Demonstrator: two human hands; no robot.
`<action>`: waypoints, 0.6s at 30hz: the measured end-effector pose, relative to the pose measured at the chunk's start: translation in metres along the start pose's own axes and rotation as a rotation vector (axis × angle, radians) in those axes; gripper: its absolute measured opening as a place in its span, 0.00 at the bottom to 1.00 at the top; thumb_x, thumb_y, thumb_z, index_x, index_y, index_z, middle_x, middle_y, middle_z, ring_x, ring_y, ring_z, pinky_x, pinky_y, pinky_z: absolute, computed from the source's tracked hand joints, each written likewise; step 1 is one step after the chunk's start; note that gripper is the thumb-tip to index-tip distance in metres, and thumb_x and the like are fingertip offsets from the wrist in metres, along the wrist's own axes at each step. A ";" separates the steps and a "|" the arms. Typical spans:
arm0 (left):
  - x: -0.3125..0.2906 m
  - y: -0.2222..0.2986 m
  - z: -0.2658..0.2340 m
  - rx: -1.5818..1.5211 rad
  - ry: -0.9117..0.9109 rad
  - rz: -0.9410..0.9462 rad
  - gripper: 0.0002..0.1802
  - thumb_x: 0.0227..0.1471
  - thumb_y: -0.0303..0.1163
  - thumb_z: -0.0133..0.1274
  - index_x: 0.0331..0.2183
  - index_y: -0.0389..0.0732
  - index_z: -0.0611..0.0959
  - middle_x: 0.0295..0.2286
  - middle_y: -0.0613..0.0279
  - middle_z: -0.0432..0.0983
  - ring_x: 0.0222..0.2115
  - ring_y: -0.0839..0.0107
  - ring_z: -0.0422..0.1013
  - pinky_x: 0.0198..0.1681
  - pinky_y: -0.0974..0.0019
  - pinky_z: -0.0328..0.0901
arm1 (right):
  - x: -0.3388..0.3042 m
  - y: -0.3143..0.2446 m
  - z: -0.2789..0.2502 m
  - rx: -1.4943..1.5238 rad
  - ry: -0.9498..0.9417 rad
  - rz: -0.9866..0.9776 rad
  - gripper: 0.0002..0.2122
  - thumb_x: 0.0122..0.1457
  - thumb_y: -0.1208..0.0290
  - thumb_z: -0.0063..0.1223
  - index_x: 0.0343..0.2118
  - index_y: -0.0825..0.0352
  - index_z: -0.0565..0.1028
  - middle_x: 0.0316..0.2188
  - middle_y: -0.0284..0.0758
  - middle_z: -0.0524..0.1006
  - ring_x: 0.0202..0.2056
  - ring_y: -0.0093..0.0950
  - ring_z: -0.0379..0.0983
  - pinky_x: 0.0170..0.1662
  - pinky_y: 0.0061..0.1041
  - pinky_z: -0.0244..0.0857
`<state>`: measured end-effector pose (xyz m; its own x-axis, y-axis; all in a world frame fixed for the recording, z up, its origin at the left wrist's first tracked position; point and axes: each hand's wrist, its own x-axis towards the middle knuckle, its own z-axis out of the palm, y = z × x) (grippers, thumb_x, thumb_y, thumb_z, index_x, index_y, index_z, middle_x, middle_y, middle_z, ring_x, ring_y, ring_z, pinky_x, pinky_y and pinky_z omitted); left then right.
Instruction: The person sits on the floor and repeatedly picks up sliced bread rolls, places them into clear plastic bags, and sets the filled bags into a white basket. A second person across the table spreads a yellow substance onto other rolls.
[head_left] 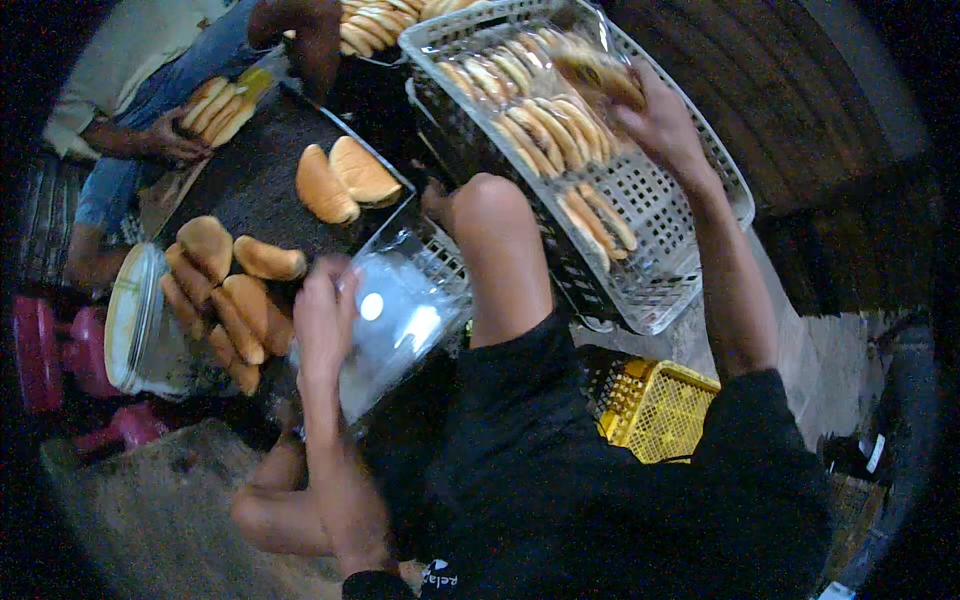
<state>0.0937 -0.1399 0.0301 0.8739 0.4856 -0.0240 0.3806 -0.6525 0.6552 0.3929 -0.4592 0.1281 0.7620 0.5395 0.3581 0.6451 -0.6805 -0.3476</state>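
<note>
My right hand is closed on a bagged bread bun, blurred by motion, over the far right part of a grey plastic crate. Rows of bagged buns with dark filling stand in that crate. At the left, my left hand has its fingers curled at the edge of a stack of clear plastic bags, seeming to pinch one. Loose golden buns are piled just left of that hand. Two more buns lie on a dark tray beyond it.
Across the tray, a co-worker's hand holds several joined buns. A round, pale-rimmed tub stands left, beside pink plastic stools. My bent knee rises between tray and crate. A yellow basket sits near my right side.
</note>
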 end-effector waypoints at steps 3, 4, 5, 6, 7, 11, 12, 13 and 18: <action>-0.009 -0.025 0.044 0.566 -0.484 -0.123 0.29 0.48 0.54 0.57 0.30 0.32 0.83 0.28 0.41 0.79 0.30 0.47 0.76 0.36 0.50 0.68 | -0.081 0.011 -0.024 -0.260 -0.086 0.220 0.20 0.49 0.70 0.59 0.45 0.62 0.68 0.37 0.43 0.77 0.42 0.44 0.74 0.44 0.35 0.67; -0.009 -0.028 0.047 0.521 -0.499 -0.175 0.30 0.47 0.55 0.57 0.30 0.31 0.83 0.27 0.41 0.79 0.31 0.46 0.76 0.37 0.50 0.68 | -0.097 0.015 -0.015 -0.341 -0.081 0.268 0.19 0.49 0.70 0.60 0.45 0.60 0.69 0.38 0.43 0.77 0.42 0.45 0.73 0.44 0.36 0.67; -0.009 -0.032 0.047 0.475 -0.513 -0.229 0.31 0.46 0.56 0.58 0.31 0.31 0.83 0.27 0.41 0.79 0.32 0.46 0.76 0.38 0.51 0.68 | -0.101 0.021 -0.003 -0.343 -0.170 0.343 0.21 0.52 0.65 0.59 0.48 0.63 0.67 0.41 0.45 0.76 0.43 0.45 0.73 0.44 0.36 0.67; -0.007 -0.038 0.050 0.432 -0.530 -0.267 0.32 0.45 0.56 0.58 0.31 0.31 0.82 0.27 0.41 0.79 0.32 0.46 0.76 0.39 0.52 0.68 | -0.111 0.045 0.020 -0.269 -0.153 0.177 0.23 0.53 0.64 0.58 0.50 0.65 0.65 0.42 0.47 0.76 0.43 0.45 0.73 0.44 0.37 0.67; 0.001 -0.050 0.058 0.384 -0.588 -0.289 0.30 0.47 0.54 0.56 0.29 0.31 0.83 0.24 0.42 0.79 0.31 0.47 0.76 0.37 0.51 0.68 | -0.117 0.078 0.044 -0.209 -0.132 0.013 0.24 0.54 0.62 0.56 0.51 0.67 0.64 0.42 0.48 0.76 0.43 0.46 0.73 0.44 0.37 0.67; -0.023 -0.055 0.018 0.207 -0.401 0.056 0.26 0.52 0.48 0.53 0.20 0.32 0.81 0.20 0.44 0.77 0.23 0.51 0.75 0.30 0.51 0.66 | -0.037 -0.029 0.025 0.141 -0.124 0.109 0.32 0.56 0.55 0.54 0.55 0.74 0.58 0.40 0.54 0.76 0.42 0.49 0.73 0.44 0.40 0.66; -0.021 -0.039 0.012 0.136 -0.432 0.003 0.26 0.53 0.48 0.53 0.19 0.32 0.81 0.19 0.45 0.76 0.21 0.52 0.74 0.28 0.53 0.65 | -0.024 -0.067 0.017 0.145 -0.041 -0.019 0.31 0.56 0.55 0.54 0.54 0.74 0.60 0.39 0.54 0.76 0.42 0.49 0.73 0.44 0.40 0.67; -0.022 -0.022 0.005 0.065 -0.460 -0.056 0.26 0.53 0.48 0.53 0.19 0.32 0.80 0.17 0.45 0.75 0.20 0.54 0.74 0.27 0.54 0.65 | -0.025 -0.101 0.030 0.206 -0.165 -0.103 0.28 0.56 0.56 0.54 0.52 0.72 0.63 0.37 0.52 0.77 0.40 0.48 0.74 0.43 0.41 0.67; -0.049 0.005 -0.022 0.150 0.027 0.020 0.30 0.54 0.51 0.53 0.17 0.32 0.78 0.13 0.56 0.74 0.17 0.67 0.73 0.23 0.64 0.65 | -0.063 -0.227 0.117 0.691 -0.477 -0.389 0.09 0.55 0.70 0.54 0.37 0.68 0.74 0.27 0.43 0.77 0.31 0.41 0.76 0.35 0.36 0.69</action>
<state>0.0459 -0.1547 0.0508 0.8742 0.4855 0.0096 0.4056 -0.7410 0.5351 0.2047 -0.2807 0.0827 0.3286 0.9192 0.2169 0.6334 -0.0442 -0.7725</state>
